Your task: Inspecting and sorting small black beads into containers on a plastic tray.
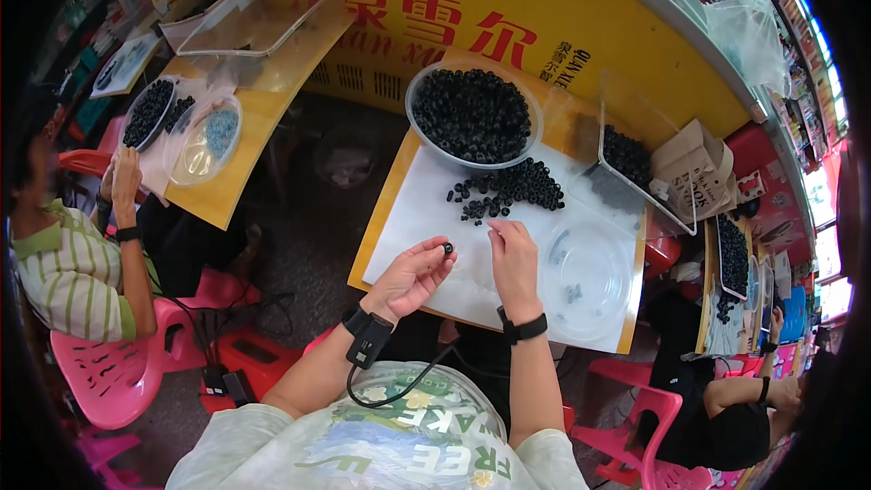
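Note:
My left hand [406, 281] pinches a small black ring-shaped piece [448, 249] between thumb and fingertips, palm turned partly up. Just right of it, my right hand [514, 263] has its thumb and fingers pressed together; whatever is between them, if anything, is too small to make out. Both hands are over a white sheet [408, 218] on the table. Beyond them lies a loose pile of black ring-shaped pieces [526, 186]. Behind the pile stands a round clear tub [537, 118] full of the same pieces. To the right, a shallow clear round tub [594, 249] holds a few small bluish bits [572, 293].
A clear rectangular bin [667, 195] with black pieces stands at the table's right edge, near a paper bag [694, 163]. A yellow panel [363, 18] rises behind. People sit at tables left and right; pink chairs [109, 377] and a red stool [249, 358] stand close by.

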